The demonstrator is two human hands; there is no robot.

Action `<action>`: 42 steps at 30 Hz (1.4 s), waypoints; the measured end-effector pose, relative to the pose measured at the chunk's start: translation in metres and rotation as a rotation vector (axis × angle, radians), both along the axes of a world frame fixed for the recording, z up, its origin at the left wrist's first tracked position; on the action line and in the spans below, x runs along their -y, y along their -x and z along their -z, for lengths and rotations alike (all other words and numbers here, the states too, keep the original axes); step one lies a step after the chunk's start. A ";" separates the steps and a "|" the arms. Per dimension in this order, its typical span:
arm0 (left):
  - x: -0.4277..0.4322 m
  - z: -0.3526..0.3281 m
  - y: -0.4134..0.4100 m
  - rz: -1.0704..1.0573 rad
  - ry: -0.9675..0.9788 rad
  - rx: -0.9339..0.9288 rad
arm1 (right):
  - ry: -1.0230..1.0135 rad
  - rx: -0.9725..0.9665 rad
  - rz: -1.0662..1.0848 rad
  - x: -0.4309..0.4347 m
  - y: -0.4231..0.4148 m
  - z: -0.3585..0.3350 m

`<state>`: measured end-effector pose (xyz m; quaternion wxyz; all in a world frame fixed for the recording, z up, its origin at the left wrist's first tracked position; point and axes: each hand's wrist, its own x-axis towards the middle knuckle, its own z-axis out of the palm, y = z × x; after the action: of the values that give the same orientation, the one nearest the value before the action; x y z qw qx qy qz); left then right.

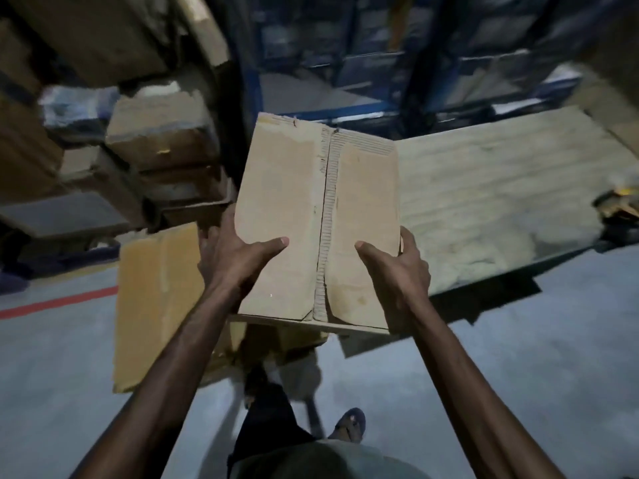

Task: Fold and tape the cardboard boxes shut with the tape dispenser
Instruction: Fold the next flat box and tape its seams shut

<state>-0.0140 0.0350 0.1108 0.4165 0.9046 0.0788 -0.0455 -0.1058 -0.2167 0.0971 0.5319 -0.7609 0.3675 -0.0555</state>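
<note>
I hold a small brown cardboard box (pixel 287 216) in the air in front of me, its two top flaps folded shut with a torn, ragged seam running down the middle. My left hand (pixel 238 261) grips the box's left near edge, thumb on top of the left flap and fingers underneath. My right hand (pixel 397 271) grips the right near edge the same way, thumb on the right flap. A blurred dark and yellow object (pixel 619 200), possibly the tape dispenser, lies at the far right edge of the table.
A wooden table top (pixel 501 188) stands to the right behind the box. A flattened cardboard sheet (pixel 155 305) leans at the left. Stacked cartons (pixel 159 136) fill the left; blue racking (pixel 380 57) stands behind. My feet are on the grey floor with a red line (pixel 58 302).
</note>
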 end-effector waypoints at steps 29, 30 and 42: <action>0.483 0.137 -0.124 0.324 0.045 -0.308 | 0.243 -0.317 0.204 0.432 -0.078 0.116; 0.491 0.138 -0.130 0.299 0.086 -0.315 | 0.271 -0.333 0.186 0.440 -0.086 0.119; 0.602 0.146 -0.109 -0.150 0.351 -0.350 | 0.503 -0.339 -0.152 0.587 -0.196 0.130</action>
<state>0.0950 -0.5665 -0.0357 0.5494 0.7884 0.2075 -0.1833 0.0907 -0.8042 -0.0329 0.2606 -0.8924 0.3677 0.0228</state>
